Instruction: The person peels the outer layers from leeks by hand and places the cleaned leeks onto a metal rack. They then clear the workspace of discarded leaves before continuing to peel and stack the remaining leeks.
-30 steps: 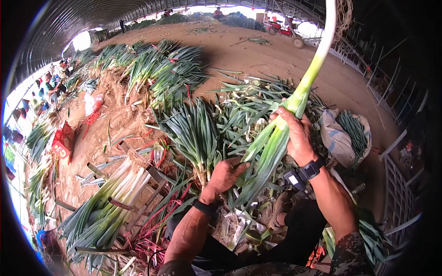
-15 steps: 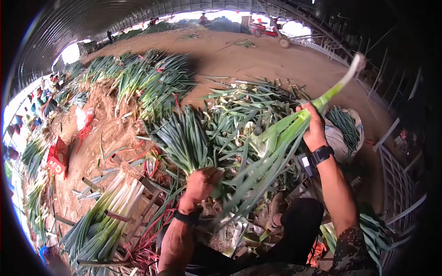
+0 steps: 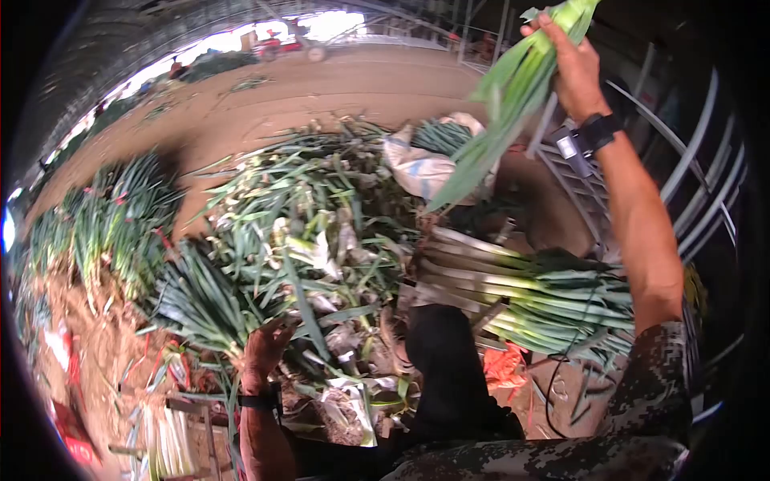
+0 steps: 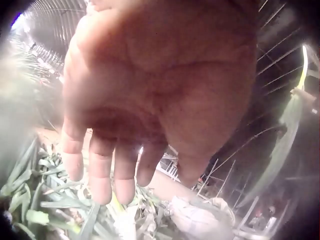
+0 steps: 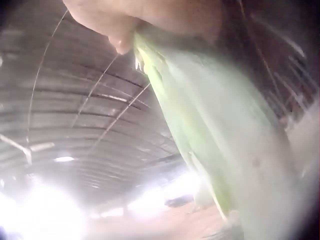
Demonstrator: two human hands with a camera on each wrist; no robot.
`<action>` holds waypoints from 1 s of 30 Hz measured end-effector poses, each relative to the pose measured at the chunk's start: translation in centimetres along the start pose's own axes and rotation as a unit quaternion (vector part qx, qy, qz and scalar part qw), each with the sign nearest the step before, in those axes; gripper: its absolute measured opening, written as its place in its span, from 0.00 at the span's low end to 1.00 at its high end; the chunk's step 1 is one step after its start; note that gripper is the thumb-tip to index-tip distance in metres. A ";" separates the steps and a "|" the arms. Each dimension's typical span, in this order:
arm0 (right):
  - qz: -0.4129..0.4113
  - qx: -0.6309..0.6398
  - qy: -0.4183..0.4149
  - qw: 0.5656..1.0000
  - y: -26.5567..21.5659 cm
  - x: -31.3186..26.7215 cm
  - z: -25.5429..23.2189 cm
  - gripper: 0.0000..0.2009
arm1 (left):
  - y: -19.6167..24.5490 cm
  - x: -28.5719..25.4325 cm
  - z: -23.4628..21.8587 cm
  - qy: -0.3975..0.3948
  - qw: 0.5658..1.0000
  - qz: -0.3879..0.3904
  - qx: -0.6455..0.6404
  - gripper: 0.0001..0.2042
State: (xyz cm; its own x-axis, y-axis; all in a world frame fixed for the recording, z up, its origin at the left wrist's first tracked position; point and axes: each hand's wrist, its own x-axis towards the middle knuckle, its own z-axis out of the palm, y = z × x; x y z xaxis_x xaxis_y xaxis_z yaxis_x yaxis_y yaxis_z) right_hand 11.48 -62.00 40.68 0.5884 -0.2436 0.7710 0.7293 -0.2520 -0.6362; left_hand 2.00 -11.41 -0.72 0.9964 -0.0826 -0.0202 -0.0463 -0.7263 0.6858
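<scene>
My right hand (image 3: 565,48) is raised high at the upper right and grips a long green onion (image 3: 505,96) by its pale green stalk. Its leaves hang down and to the left. In the right wrist view the stalk (image 5: 210,130) fills the frame under my fingers (image 5: 125,30). My left hand (image 3: 269,341) is low at the lower left, beside a bundle of dark green onions (image 3: 200,301) on the ground. The left wrist view shows its palm (image 4: 150,100) with fingers straight and nothing in it.
A stack of trimmed green onions (image 3: 545,297) lies to my right beside a metal fence (image 3: 706,168). A white sack (image 3: 417,168) and a heap of loose leaves (image 3: 321,224) lie ahead. More bundles (image 3: 104,216) sit at the left, and white stalks (image 3: 172,441) at the bottom left.
My right hand has swung the green onion up and to the right. The left hand has come off its leaves and dropped lower. The head view has turned to the right.
</scene>
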 end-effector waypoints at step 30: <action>0.251 -0.518 -0.384 0.722 23.8 -30.2 -30.3 0.27 | -2.2 -3.8 -5.0 -0.023 0.944 -0.225 -0.239 0.19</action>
State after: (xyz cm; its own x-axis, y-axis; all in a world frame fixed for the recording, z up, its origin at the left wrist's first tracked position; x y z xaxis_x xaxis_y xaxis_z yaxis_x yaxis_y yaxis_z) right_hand 0.49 -88.99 1.31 0.9980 -0.0565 -0.0274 -0.0611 -0.9745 -0.2158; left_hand -1.29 -6.10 1.49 0.9030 0.1236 -0.4115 0.4291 -0.3050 0.8502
